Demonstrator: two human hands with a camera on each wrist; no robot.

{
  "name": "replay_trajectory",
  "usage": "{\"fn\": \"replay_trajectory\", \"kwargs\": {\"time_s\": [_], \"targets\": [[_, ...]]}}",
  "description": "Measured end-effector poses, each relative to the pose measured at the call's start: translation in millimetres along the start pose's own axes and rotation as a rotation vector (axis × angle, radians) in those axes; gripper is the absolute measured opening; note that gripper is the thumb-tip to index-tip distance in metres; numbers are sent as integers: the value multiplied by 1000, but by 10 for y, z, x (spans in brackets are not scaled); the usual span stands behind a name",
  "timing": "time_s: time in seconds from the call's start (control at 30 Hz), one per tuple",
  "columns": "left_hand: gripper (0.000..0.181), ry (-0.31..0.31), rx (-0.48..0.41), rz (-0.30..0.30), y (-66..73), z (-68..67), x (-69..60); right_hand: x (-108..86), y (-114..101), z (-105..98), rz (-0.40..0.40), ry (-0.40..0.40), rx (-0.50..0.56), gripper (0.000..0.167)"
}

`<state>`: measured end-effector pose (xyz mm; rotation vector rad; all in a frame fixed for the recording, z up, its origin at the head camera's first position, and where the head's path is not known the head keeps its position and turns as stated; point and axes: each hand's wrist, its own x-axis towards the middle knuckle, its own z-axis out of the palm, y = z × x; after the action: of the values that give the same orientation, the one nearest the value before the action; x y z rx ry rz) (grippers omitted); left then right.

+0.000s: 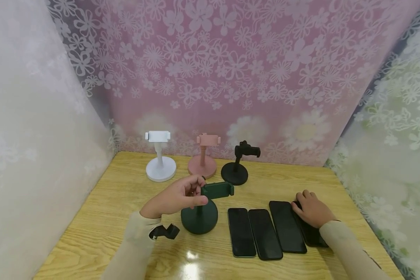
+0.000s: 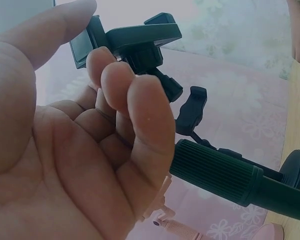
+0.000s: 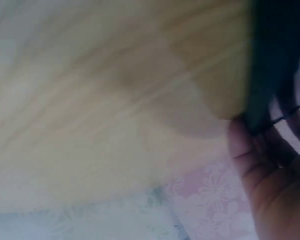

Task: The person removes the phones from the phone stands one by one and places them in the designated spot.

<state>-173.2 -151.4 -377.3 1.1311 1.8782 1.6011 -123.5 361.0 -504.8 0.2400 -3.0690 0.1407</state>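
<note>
A dark green phone stand with a round base stands near the middle of the table. My left hand pinches the left end of its clamp. The left wrist view shows the thumb on the clamp's end piece and the other fingers curled beside it, apart from the ribbed stem. At the right, my right hand grips the upper part of the rightmost black phone, which lies flat and is partly hidden. In the blurred right wrist view, the thumb and fingers hold the phone's end.
More black phones lie in a row left of the held one. Behind stand a white phone stand, a pink one and a black one. Floral cloth hangs behind the wooden table.
</note>
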Motion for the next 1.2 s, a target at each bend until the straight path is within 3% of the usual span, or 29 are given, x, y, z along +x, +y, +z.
{"fn": "replay_trajectory", "kwargs": {"time_s": [0.13,0.33,0.47,0.67,0.93,1.2], "targets": [[32,-2,1,-1,19,-1,4,32,-46,-71,54,-47,-25,31],[32,4,3,1,31,-3,9,134,-161,-256,132,-177,-38,43],[32,6,3,3,34,0,15,191,-202,-328,165,-238,-12,41],[29,14,22,15,25,2,25,234,-181,-351,184,-254,44,26],[30,15,41,14,62,-2,30,256,-185,-333,196,-268,44,30],[25,62,99,8,78,4,10,270,-201,-351,185,-267,55,31]]}}
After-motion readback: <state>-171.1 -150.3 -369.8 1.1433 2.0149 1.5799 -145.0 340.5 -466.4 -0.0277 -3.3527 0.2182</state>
